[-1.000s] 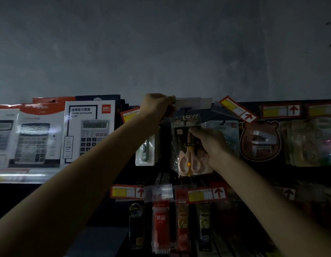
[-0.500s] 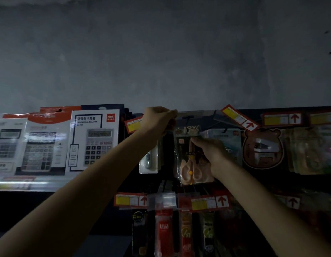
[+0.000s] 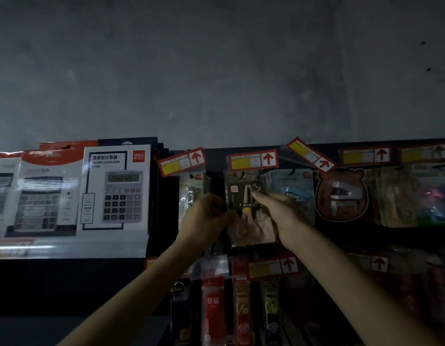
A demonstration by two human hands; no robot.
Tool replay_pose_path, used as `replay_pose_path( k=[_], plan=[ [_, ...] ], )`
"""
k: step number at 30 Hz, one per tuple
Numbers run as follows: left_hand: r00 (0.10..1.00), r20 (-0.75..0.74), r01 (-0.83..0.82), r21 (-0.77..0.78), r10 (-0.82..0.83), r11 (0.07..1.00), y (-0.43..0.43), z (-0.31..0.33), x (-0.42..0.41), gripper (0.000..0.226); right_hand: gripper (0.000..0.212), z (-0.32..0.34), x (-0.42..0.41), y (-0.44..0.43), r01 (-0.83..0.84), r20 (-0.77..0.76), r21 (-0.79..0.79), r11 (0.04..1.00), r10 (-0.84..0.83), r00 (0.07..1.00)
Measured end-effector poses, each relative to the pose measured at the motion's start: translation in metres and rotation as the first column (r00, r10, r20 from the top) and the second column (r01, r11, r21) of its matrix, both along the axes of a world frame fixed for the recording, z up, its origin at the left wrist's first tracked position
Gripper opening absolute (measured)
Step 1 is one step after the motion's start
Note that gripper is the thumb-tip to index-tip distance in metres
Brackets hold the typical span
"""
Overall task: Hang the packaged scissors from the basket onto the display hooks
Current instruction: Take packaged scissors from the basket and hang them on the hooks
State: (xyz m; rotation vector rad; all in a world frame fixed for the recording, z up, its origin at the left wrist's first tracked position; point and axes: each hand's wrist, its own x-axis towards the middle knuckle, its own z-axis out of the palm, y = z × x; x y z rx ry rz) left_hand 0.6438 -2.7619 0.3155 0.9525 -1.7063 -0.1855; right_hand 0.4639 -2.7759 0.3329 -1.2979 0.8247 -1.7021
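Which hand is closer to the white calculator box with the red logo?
Left. The left hand is right of the calculator box, at the left edge of the scissors pack; the right hand is farther right, on its front.

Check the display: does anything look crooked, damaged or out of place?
Yes. The price tag up and right of the scissors pack hangs diagonally, while the tag above the pack sits nearly level. The tag further left tilts slightly. No damage shows in this dim light.

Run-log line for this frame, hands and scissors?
step: hanging | item: dark-carded pack of pink-handled scissors, under red-yellow price tag | left hand: pinching pack edge | right hand: finger on pack front
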Motion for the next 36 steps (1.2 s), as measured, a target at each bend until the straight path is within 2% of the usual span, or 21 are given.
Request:
replay_pose_path(
  k=[3,7,10,12,15,20,23,27,30,36],
  plan=[
    [0.997,-0.035,0.067,0.064,-0.065,0.996,-0.001,-0.01,-0.003,0.032,0.023,-0.011,-0.006,0.0,0.014,-0.049,0.001,1.0,-0.014,0.999],
    [0.973,-0.164,0.187,0.129,-0.165,0.974,0.002,-0.016,-0.007,0.035,0.018,-0.028,-0.017,0.003,0.005,-0.097,-0.001,1.0,-0.005,0.995],
    [0.974,-0.116,0.214,0.178,-0.195,0.961,0.004,-0.021,-0.003,0.041,0.015,-0.04,-0.024,0.015,0.003,-0.181,-0.022,1.0,-0.007,0.984],
    [0.978,-0.071,0.205,0.181,-0.195,0.962,0.005,-0.025,-0.001,0.041,0.015,-0.046,-0.027,0.024,0.058,-0.272,-0.094,0.994,-0.082,0.959],
    [0.979,-0.079,0.199,0.186,-0.187,0.962,0.008,-0.028,0.002,0.045,0.037,-0.051,-0.025,0.032,0.149,-0.405,-0.224,0.963,-0.231,0.885],
    [0.982,-0.16,0.134,0.2,-0.103,0.971,0.002,-0.028,0.001,0.03,0.012,-0.053,-0.018,0.024,0.248,-0.556,-0.373,0.894,-0.429,0.711],
    [0.985,-0.168,0.07,0.211,-0.034,0.975,-0.004,-0.027,-0.001,0.023,0.011,-0.051,-0.016,0.018,0.253,-0.584,-0.352,0.901,-0.423,0.693],
    [0.981,-0.19,0.021,0.244,0.027,0.97,-0.012,-0.025,-0.005,0.017,0.023,-0.044,-0.015,0.011,0.256,-0.6,-0.293,0.921,-0.385,0.701],
    [0.978,-0.188,-0.039,0.255,0.089,0.966,-0.021,-0.022,-0.008,0.008,0.025,-0.039,-0.012,0.007,0.248,-0.592,-0.228,0.942,-0.336,0.733],
    [0.975,-0.182,-0.067,0.294,0.125,0.954,-0.035,-0.015,-0.019,0.009,0.03,-0.03,-0.01,-0.001,0.23,-0.564,-0.089,0.969,-0.24,0.79]
  ],
)
